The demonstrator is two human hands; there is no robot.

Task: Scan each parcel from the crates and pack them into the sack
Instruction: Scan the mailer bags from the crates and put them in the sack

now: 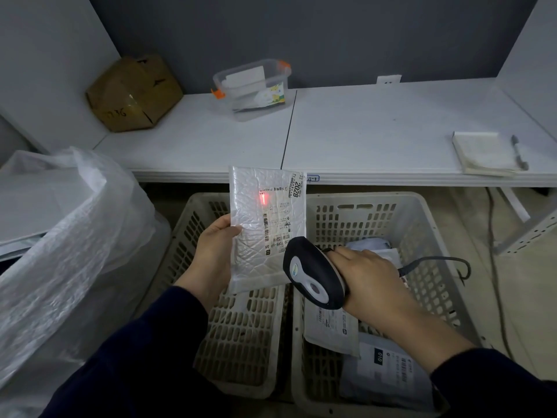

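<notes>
Two white tabletops (391, 131) abut beneath a grey wall (301, 31).

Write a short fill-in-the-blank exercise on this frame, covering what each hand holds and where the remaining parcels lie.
1. The left hand holds a white bubble-wrap mailer parcel upright over the ____ perforated beige plastic crate.
2. The right hand grips a black and grey handheld ____.
3. A ____ light spot falls on the parcel's label.
4. The remaining white parcels lie in the ____ crate.

Missing words: left; scanner; red; right
</notes>
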